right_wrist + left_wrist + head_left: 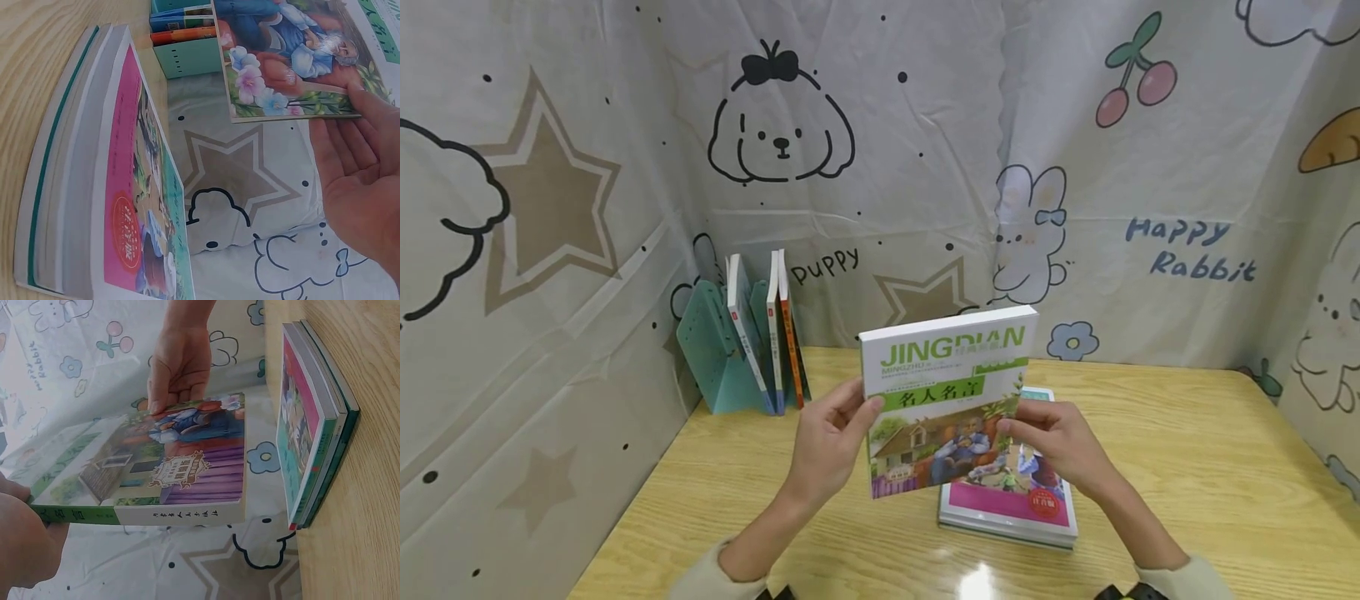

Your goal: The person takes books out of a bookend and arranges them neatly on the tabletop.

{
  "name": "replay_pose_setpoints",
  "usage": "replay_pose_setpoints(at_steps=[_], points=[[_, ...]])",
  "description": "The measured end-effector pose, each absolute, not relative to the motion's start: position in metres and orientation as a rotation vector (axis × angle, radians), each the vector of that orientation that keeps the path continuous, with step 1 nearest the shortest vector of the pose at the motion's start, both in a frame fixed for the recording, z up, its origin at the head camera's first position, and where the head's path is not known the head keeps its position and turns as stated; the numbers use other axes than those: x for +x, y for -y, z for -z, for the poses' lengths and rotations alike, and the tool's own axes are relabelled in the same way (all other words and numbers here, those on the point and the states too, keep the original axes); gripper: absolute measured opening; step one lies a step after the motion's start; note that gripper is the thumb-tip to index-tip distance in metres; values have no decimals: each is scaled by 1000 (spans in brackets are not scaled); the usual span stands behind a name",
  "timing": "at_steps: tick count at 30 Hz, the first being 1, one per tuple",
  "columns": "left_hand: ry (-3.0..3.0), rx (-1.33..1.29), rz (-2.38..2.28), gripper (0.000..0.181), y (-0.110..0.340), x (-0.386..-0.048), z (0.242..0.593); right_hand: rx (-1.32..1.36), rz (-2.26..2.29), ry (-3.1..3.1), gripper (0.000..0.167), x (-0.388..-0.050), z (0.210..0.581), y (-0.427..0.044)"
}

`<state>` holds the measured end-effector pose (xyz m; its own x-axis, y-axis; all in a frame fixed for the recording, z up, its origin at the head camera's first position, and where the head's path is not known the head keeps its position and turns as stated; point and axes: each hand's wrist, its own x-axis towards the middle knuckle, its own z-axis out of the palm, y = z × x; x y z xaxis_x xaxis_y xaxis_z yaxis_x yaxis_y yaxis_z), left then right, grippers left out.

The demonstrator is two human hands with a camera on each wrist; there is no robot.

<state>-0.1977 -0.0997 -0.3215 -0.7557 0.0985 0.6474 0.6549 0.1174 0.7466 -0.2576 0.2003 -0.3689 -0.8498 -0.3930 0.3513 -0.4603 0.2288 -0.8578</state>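
A white and green book (947,400) is held up, cover toward the head camera, between both hands. The left hand (831,442) pinches its left edge, thumb on the cover; in the left wrist view this hand (28,540) grips the spine side of the book (156,469). At the opposite edge the right hand (1056,437) pinches with its thumb in front; the right wrist view shows this hand (362,169) at the book's (294,69) edge. Behind and below lies a stack of books (1007,521) with a pink and teal cover on top, also in the left wrist view (309,425).
At the table's back left, several books (778,333) stand leaning in a teal bookend (707,350). The wooden table (1187,467) meets a printed cloth (887,150) hanging behind and at both sides.
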Motion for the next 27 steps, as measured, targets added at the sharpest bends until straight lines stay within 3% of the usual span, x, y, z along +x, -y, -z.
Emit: replay_pose_setpoints(at_steps=[2, 8, 13, 18, 25, 27], points=[[1972, -717, 1671, 31, 99, -199, 321, 867, -1701, 2374, 9, -257, 370, -201], [2026, -651, 1706, 31, 98, -203, 324, 904, -1696, 2268, 43, -254, 374, -203], [2089, -621, 1715, 32, 98, -207, 327, 892, -1736, 2244, 43, -252, 378, -209], [2118, -601, 1703, 35, 100, -211, 328, 902, -1748, 2244, 29, -251, 379, -214], [2115, -551, 1710, 39, 108, -217, 335, 844, -1819, 2242, 36, -248, 378, -222], [2119, -556, 1692, 39, 111, -218, 337, 782, -1832, 2253, 30, -248, 378, -225]])
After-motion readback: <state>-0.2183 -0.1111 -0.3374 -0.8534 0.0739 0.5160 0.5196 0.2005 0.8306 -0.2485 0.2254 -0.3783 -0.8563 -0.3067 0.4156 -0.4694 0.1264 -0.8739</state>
